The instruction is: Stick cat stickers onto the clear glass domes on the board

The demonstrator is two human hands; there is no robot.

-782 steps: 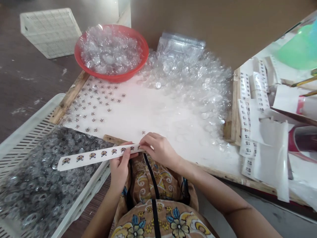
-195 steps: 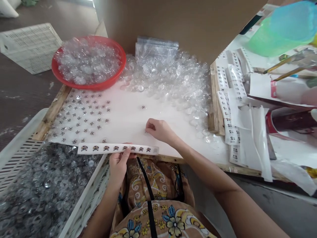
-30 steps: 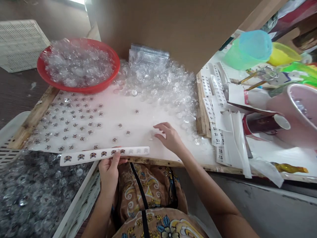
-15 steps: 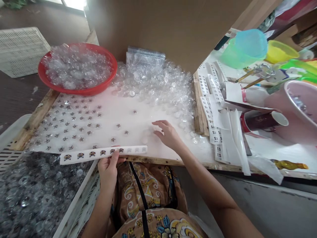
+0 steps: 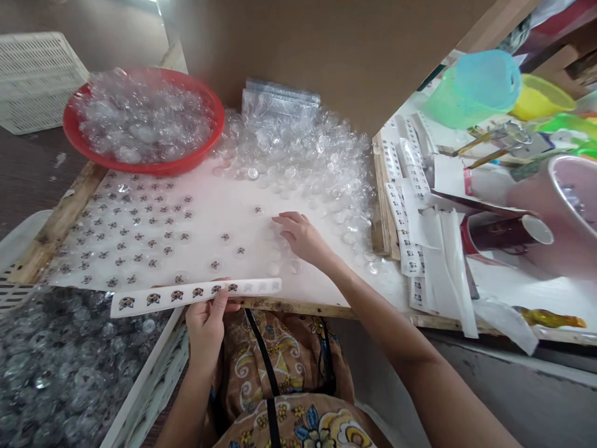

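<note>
A long white sticker strip (image 5: pixel 177 296) with small animal-face stickers lies across the front edge of the white table; its right end shows empty sticker spots. My left hand (image 5: pixel 208 320) pinches this strip between thumb and fingers. Over the white surface to the right, my right hand (image 5: pixel 301 236) hovers or rests low with its fingers apart, near some clear round plastic pieces (image 5: pixel 273 244). Nothing shows in its fingers. Many clear pieces bearing animal-face stickers (image 5: pixel 138 237) are spread over the table's left part. A few more such stickered pieces (image 5: pixel 226 238) sit between my hands.
A red basin (image 5: pixel 163 165) heaped with clear pieces stands at the back left. Loose clear pieces (image 5: pixel 298 146) pile up at the back. Wooden bars (image 5: pixel 385 205) edge the work area. Sticker strips (image 5: pixel 401 230), a dark red cup (image 5: pixel 504 235) and a pink tub (image 5: pixel 555 205) are on the right.
My right hand has shifted slightly left and up over the table. My left hand keeps hold of the strip. The whole view has shifted a little.
</note>
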